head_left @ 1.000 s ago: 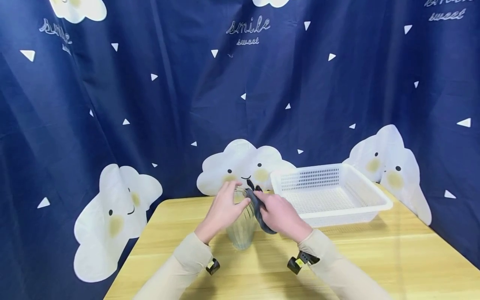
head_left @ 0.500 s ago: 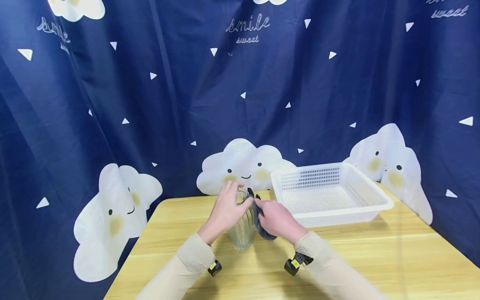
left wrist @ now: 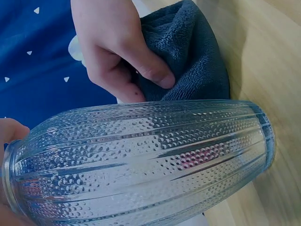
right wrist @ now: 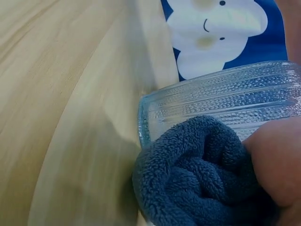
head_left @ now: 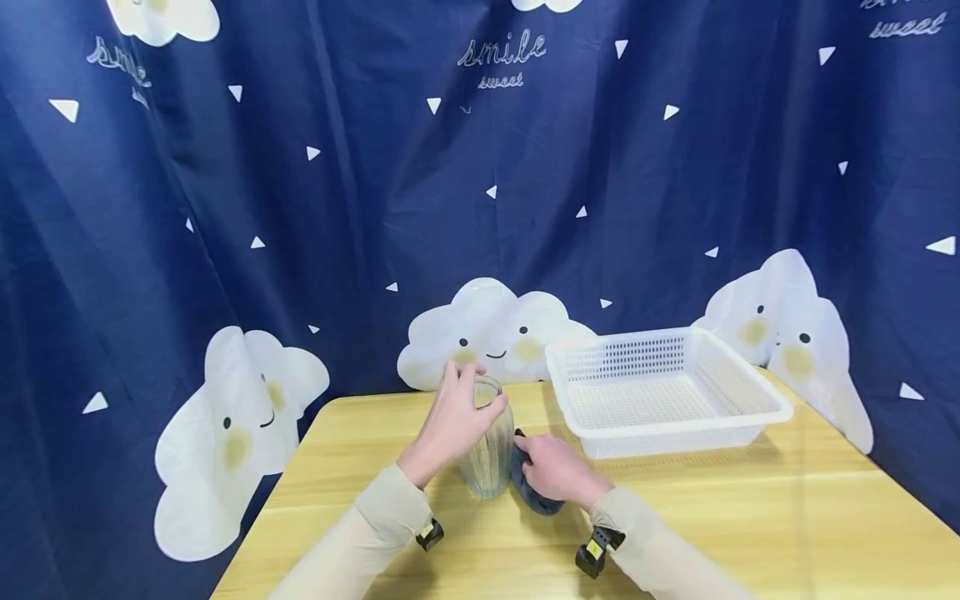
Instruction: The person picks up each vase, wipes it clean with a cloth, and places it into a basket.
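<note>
A clear glass vase [head_left: 487, 454] with ribbed, dimpled sides stands upright on the wooden table. My left hand [head_left: 457, 421] grips it at the rim, thumb on the near right and fingers on the far left. In my right hand [head_left: 558, 471] is a bunched dark grey-blue towel [left wrist: 197, 61], held against the vase's right side low down. From the right wrist view the folded towel [right wrist: 197, 174] covers part of the glass near its base. The towel hides part of the right fingers.
A white perforated plastic basket [head_left: 675, 425] sits at the back right of the table [head_left: 750, 517]. Behind the table hangs a dark blue curtain [head_left: 360, 200] with clouds and triangles.
My right hand has moved down the vase's side with the towel, from near the rim toward the base. The left hand keeps its grip at the rim, and the vase stays in place.
</note>
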{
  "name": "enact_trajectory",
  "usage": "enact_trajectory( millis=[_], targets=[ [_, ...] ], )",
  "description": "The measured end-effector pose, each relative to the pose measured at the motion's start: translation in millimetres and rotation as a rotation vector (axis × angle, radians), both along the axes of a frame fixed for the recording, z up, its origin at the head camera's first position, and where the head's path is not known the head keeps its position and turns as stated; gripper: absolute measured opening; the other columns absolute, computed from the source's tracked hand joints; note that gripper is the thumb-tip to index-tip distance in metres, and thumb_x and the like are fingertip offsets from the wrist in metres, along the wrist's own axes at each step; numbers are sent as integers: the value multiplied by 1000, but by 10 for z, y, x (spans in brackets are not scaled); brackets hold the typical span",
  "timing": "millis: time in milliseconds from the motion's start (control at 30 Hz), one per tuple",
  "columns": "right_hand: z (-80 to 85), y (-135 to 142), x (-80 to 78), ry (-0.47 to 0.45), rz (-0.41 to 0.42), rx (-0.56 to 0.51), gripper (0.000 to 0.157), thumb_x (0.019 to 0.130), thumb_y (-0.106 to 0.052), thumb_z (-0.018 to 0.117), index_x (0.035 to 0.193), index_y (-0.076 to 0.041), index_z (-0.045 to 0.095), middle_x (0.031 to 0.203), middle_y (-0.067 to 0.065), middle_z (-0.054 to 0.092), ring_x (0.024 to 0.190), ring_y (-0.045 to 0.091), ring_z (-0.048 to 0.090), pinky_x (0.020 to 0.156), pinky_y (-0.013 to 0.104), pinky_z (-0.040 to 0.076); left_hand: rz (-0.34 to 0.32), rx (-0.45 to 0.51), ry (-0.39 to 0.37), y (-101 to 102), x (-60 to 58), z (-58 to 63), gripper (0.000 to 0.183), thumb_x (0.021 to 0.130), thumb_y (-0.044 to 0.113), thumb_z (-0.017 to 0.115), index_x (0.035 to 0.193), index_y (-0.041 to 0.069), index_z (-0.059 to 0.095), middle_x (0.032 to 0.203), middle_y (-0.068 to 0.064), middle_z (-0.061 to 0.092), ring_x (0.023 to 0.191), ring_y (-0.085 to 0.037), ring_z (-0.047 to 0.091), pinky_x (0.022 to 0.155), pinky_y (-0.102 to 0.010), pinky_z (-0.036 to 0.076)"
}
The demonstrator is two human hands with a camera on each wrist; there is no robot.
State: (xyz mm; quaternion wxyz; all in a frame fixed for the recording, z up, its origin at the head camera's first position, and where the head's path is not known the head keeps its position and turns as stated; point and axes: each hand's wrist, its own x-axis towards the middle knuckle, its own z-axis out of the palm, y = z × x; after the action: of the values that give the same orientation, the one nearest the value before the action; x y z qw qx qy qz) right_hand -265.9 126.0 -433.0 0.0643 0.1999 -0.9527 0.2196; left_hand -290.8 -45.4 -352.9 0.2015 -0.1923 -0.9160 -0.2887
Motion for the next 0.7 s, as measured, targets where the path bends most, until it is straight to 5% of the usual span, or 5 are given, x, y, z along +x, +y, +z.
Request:
enact_trajectory(
  millis=[167, 300, 533, 700],
  targets=[
    [186, 38, 24, 17, -3, -5, 43, 85, -12, 57, 127, -5, 55, 110, 17, 64, 84, 19, 63, 67, 31, 49, -1, -27, -32, -8, 15, 21, 56, 81, 53, 59, 125, 20, 48, 101, 1, 39, 78, -16, 47, 69, -30, 42],
    [458, 65, 38, 68, -14, -38, 43, 85, -10, 55, 128, -9, 55, 100, 12, 67, 66, 12, 58, 57, 29, 46, 2, -36, -19, -8, 8, 46, 55, 80, 51, 60, 126, 22, 49, 107, 1, 42, 83, -17, 52, 72, -33, 45],
    [899, 94, 117, 237, -19, -101, 41, 86, -11, 56, 126, -15, 58, 92, 3, 67, 59, 9, 52, 54, 28, 42, -20, -36, -4, 14, 30, 63, 49, 79, 40, 60, 124, 21, 51, 111, -1, 47, 91, -19, 55, 79, -34, 45],
    [970, 70, 130, 300, -31, -127, 40, 86, -11, 56, 126, -18, 58, 91, 4, 68, 61, 10, 53, 55, 29, 42, -23, -40, 11, 41, 3, 22, 49, 78, 38, 57, 122, 17, 52, 109, -1, 45, 82, -18, 52, 73, -31, 43]
  ],
)
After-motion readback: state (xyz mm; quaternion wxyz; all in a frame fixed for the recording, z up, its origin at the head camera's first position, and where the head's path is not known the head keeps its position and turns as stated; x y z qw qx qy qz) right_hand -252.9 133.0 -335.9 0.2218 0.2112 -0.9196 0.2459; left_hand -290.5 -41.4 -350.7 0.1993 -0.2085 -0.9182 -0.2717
